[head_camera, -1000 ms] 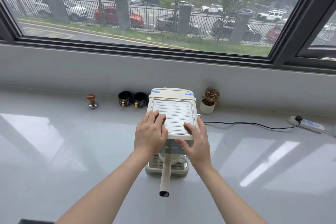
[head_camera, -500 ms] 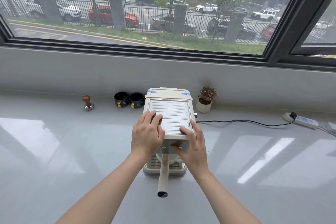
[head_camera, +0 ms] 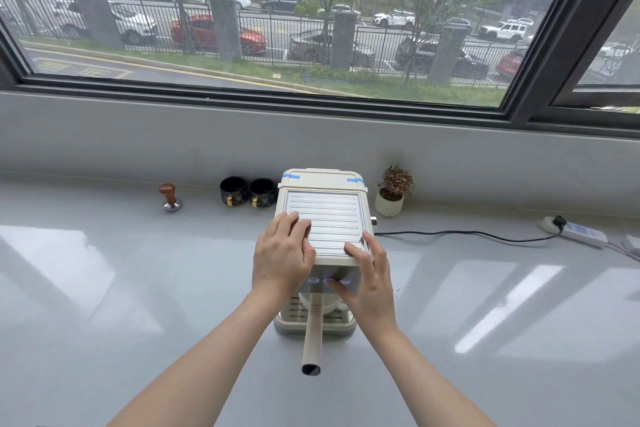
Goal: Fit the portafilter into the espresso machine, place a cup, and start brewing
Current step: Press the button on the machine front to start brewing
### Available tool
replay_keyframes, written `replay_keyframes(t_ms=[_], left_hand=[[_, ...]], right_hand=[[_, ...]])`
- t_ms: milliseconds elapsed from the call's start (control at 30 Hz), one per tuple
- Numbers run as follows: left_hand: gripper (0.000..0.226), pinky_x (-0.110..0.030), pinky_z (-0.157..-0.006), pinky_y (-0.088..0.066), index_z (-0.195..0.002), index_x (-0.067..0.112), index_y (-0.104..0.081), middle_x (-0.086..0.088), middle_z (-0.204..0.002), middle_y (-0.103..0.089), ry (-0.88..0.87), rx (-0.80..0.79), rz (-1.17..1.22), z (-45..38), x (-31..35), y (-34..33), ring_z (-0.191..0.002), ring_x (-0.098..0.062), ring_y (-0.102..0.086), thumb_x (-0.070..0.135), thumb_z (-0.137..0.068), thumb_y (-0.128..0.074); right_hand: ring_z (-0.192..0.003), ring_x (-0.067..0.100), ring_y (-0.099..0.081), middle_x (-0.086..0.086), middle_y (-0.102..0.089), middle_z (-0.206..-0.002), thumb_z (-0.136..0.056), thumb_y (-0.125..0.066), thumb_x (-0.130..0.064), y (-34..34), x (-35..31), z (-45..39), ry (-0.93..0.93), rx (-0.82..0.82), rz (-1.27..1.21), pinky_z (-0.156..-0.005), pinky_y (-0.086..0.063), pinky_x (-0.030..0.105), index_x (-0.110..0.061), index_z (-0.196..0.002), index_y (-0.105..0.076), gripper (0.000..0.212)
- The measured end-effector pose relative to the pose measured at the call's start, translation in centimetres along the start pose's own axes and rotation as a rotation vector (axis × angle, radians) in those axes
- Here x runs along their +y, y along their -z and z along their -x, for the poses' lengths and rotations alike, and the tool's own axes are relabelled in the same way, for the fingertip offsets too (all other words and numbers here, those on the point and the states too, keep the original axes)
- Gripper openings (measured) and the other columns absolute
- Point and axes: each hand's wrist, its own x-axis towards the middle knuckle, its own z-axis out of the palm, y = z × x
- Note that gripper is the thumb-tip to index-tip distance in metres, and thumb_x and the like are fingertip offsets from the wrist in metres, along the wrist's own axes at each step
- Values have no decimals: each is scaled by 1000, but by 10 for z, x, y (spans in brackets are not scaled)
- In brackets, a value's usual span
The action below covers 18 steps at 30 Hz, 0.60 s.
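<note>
- The machine [head_camera: 323, 218] sits mid-counter, up near the far wall, front facing the camera.
- Portafilter [head_camera: 312, 340] is in place under the front, handle sticking straight out toward the near side.
- There's a white cup [head_camera: 317, 303] tucked below on the drip tray, mostly hidden by the handle and hands.
- Left hand [head_camera: 282, 258] lies flat on the top's near-left corner, fingers loosely spread and gripping nothing, just pressing down.
- Right hand [head_camera: 370, 282] wraps the near-right corner: fingers open over the top edge, thumb on the front panel at the lit buttons [head_camera: 329, 281]. Can't tell exactly which button it's touching.
- Left of the machine, two black mugs [head_camera: 247, 191] stand side by side by the wall, and farther left a tamper [head_camera: 170, 197].
- Right of it: a small potted plant [head_camera: 393, 192], then a black cord [head_camera: 467, 236] running off to a power strip [head_camera: 573, 230] at the far right.
</note>
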Motion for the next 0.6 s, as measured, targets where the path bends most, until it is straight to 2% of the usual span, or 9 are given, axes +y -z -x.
replay_keyframes(t_ms=[167, 600], left_hand=[[40, -39, -85, -52, -109, 16, -65, -3, -120, -64, -6, -9, -3, 0, 0, 0, -117, -25, -54, 27, -82, -36], [42, -39, -86, -51, -114, 18, -63, -3, -125, -62, -18, -34, -13, 2, -1, 4, -122, -23, -51, 29, -84, -35]], right_hand=[[-129, 24, -44, -2, -32, -145, -68, -83, -32, 2, 4, 0, 12, -24, 4, -93, -42, 24, -34, -126, -42, 70], [-129, 22, -45, -3, -34, -147, -69, -83, -35, 6, 2, 1, 5, -46, 35, -89, -46, 25, -35, -127, -43, 70]])
